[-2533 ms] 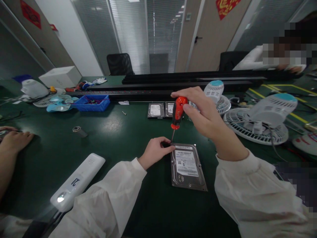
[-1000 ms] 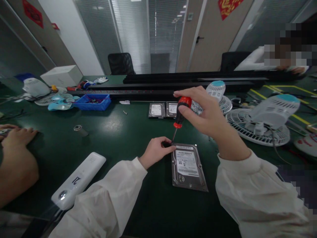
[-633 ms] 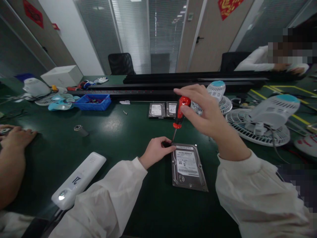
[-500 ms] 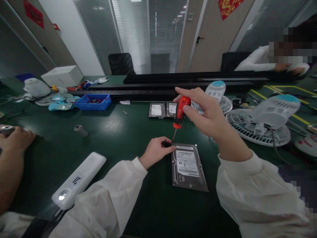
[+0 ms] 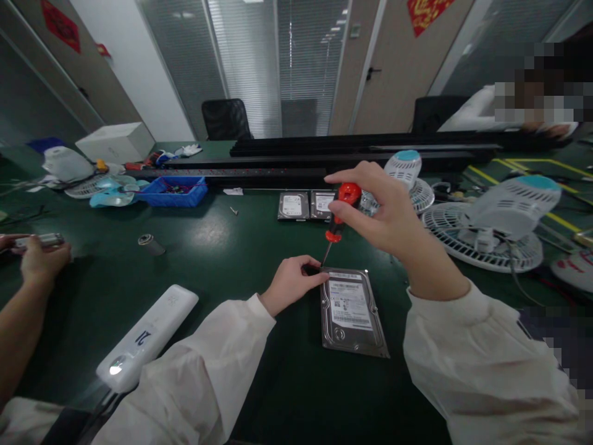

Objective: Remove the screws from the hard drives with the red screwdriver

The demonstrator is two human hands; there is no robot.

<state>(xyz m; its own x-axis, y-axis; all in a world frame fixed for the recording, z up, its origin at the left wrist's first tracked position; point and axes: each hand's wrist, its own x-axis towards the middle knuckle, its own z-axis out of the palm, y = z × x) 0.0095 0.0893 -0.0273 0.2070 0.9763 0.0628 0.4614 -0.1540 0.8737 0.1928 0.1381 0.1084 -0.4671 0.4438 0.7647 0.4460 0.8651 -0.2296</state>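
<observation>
A silver hard drive [image 5: 353, 312] lies flat on the dark green table [image 5: 222, 259] in front of me. My left hand [image 5: 291, 283] is closed, its fingers pinched against the drive's far left corner. My right hand [image 5: 377, 210] grips the top of a red-handled screwdriver [image 5: 340, 213]. The screwdriver leans to the right, and its thin tip points down at that same corner, next to my left fingers.
Two more hard drives [image 5: 303, 205] lie farther back, with white fans [image 5: 491, 222] to the right. A blue bin [image 5: 173, 191] and a small metal cylinder [image 5: 149, 244] sit at the left, a long white device [image 5: 148, 337] nearer. Another person's hand [image 5: 41, 259] at far left holds a small object.
My right fingers have shifted around the screwdriver's handle while the tip stays at the drive's corner. The other person's hand at left has lifted from the table with a small object.
</observation>
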